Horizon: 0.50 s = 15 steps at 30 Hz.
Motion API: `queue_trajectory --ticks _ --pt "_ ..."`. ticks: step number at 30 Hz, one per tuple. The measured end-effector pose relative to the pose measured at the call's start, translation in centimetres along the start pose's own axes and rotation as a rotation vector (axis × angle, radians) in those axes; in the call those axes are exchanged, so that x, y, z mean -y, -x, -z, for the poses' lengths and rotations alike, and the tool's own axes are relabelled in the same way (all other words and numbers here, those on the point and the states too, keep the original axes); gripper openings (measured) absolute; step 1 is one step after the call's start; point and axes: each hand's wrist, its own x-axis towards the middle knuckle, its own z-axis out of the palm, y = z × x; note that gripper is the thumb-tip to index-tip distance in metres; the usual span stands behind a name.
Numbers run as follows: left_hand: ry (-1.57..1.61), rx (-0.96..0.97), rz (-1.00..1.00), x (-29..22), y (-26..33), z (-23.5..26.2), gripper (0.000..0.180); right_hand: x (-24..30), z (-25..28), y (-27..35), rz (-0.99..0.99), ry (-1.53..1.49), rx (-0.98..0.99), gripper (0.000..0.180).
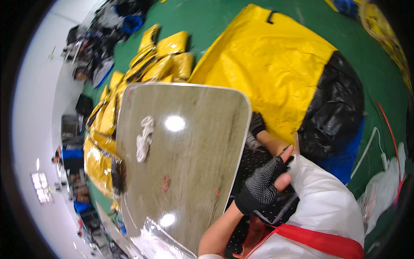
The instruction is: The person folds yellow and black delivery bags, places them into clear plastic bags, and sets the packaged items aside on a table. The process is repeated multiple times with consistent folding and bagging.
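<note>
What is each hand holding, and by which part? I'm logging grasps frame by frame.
One gloved hand grips the white bag with red trim at its upper left edge. Which hand it is cannot be told; no other hand shows clearly.

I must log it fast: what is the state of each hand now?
Left hand: gloved, closed on the white bag.
Right hand: mostly hidden behind the table; its grip cannot be told.
</note>
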Motion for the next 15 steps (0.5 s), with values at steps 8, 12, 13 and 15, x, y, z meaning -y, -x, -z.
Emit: queue_trajectory --ticks 8,12,13,15 --pt "-1.280 -0.837 0.892 14.7 4.2 24.5 0.075 -2.2 -1.0 0.0 -0.052 -0.489 -0.023 0.029" --pt "-1.056 -1.180 0.454 18.2 8.4 25.9 0.039 1.4 3.7 0.4 0.022 -0.048 0.000 0.046" --pt "-1.284 -1.159 0.447 18.2 9.3 25.6 0.039 1.1 3.1 -0.6 -0.012 -0.023 0.042 0.046" --pt "-1.141 -1.118 0.553 19.9 16.0 26.9 0.038 2.0 3.7 -1.9 -0.028 -0.050 0.071 0.047"
